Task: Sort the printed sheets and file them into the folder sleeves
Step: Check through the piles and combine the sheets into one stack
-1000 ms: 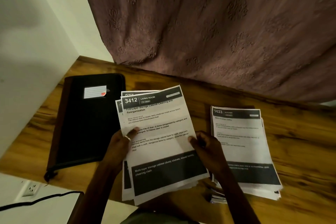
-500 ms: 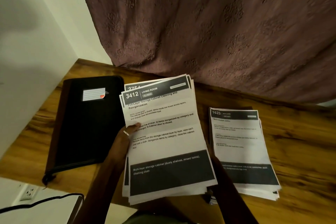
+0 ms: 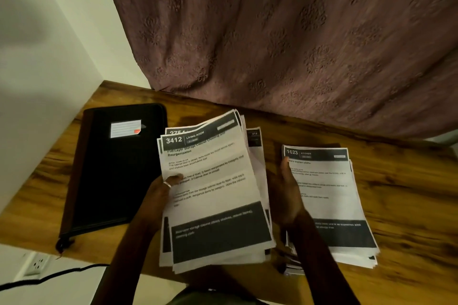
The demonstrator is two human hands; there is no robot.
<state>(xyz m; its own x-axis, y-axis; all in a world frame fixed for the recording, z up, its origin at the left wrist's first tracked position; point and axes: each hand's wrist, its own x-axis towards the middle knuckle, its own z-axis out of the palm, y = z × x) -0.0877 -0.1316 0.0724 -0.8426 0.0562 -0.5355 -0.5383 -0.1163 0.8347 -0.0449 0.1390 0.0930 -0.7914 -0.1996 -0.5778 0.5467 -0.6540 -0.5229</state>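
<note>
Head cam: sorting underway, folder closed, contents hidden.
Left hand pinches the living-room stack, thumb on top, over the table near edge. Right hand is flat and loose at the stack's right edge, gripping nothing. Kitchen pile lies just right. Square the edges, then peel one sheet.

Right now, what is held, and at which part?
The left hand grips the sheet stack at its left edge, thumb on top. The right hand is open, holding nothing.

Left hand grips printed sheets (top one 3412); closed folder alongside.
</note>
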